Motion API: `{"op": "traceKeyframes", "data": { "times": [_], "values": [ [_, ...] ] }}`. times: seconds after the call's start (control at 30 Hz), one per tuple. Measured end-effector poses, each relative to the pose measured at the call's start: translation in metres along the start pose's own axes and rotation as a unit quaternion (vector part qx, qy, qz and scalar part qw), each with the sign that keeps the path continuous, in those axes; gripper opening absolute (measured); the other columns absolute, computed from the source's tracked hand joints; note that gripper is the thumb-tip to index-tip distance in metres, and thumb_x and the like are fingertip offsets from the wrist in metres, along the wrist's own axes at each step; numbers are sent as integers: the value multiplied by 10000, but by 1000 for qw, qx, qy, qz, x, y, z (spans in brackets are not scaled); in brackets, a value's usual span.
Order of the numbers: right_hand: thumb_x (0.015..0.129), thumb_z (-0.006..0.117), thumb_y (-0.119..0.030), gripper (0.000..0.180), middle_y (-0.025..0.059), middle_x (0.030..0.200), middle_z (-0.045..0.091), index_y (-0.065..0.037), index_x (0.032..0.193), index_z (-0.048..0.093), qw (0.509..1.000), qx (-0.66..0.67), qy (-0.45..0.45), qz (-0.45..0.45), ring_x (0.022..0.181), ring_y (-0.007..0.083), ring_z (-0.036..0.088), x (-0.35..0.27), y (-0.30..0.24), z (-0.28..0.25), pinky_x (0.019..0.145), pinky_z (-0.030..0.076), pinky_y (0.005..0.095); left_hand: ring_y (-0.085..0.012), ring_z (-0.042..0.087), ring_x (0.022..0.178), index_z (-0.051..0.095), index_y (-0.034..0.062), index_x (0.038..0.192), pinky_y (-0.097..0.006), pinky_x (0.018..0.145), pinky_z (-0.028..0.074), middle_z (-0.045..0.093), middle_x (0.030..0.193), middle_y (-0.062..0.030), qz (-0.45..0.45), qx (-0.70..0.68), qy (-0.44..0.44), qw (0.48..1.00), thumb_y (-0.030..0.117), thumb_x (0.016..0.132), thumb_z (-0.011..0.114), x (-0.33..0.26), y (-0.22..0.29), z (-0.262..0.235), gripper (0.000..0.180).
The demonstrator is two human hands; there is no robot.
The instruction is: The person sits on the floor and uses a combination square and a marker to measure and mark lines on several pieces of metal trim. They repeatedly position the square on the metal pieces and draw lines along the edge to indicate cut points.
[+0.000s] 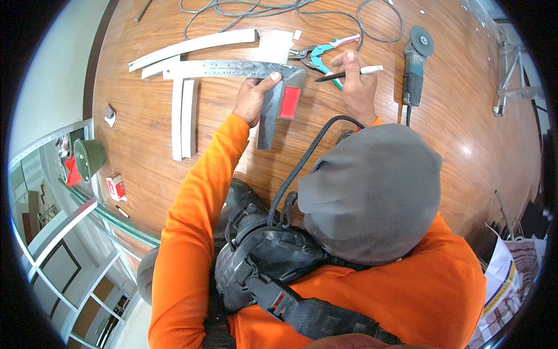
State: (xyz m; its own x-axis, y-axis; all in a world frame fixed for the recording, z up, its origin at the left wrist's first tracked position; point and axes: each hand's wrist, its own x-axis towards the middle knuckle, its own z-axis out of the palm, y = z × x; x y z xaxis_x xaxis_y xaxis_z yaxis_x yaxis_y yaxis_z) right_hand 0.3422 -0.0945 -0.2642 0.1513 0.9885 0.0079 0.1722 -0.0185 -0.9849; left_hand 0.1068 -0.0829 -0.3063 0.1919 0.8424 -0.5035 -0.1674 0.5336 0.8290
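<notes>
My left hand [254,98] is closed on a metal ruler square [218,68], its thumb pressed on the dark end of the marked blade. A dark metal leg [267,119] runs down beside the fingers, and a grey piece with a red patch [289,102] adjoins it. My right hand [359,90] grips a black-and-white marker pen [334,77], its dark tip pointing left toward the metal corner, apart from it. Just beyond that hand lie teal-handled metal snips [317,57]. Several white metal strips [195,49] lie around the square's left end.
An angle grinder [414,72] lies at the right on the wood-grain surface [465,116]. A dark cable [279,9] coils at the far side. Toward the left are a green bucket [90,158], a red-and-white box [115,187] and a glazed frame [64,224].
</notes>
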Motion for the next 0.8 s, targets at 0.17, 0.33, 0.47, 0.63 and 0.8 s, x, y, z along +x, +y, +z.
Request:
{"op": "traceKeyframes", "data": {
  "times": [0.17,0.33,0.47,0.63,0.8],
  "values": [
    [990,621,-302,312,56,949,699,-3,1045,694,987,111,-105,-44,898,134,632,5,-1,21,808,495,276,-184,638,912,649,-89,1124,-313,846,499,692,1055,-148,-26,21,-9,999,338,869,759,1,-1,9,510],
    [948,659,-209,207,44,955,709,-30,1035,715,984,-22,-163,-73,896,121,630,6,-9,26,797,492,278,-197,628,958,637,-105,1138,-324,888,486,687,1064,-166,-32,40,-34,998,341,858,765,1,0,5,542],
    [944,649,-194,162,53,933,709,-55,993,717,984,27,-167,-55,887,128,634,12,3,23,771,486,277,-211,636,942,624,-119,1138,-322,872,494,682,1052,-186,5,56,-25,998,347,844,777,12,-10,-7,572],
    [995,605,-247,264,83,931,690,4,1018,680,986,-62,-158,6,812,134,631,17,1,0,751,491,274,-209,666,861,611,-122,1135,-318,785,534,685,1050,-180,-17,-11,-34,999,325,855,776,11,0,-16,553],
    [1002,527,-314,355,172,1070,711,-10,1125,662,970,-197,-142,34,957,259,678,6,11,2,837,498,363,-192,669,897,612,-115,1143,-316,833,532,691,1066,-167,-22,-33,-40,998,262,880,759,4,15,-2,483]
  ]
}}
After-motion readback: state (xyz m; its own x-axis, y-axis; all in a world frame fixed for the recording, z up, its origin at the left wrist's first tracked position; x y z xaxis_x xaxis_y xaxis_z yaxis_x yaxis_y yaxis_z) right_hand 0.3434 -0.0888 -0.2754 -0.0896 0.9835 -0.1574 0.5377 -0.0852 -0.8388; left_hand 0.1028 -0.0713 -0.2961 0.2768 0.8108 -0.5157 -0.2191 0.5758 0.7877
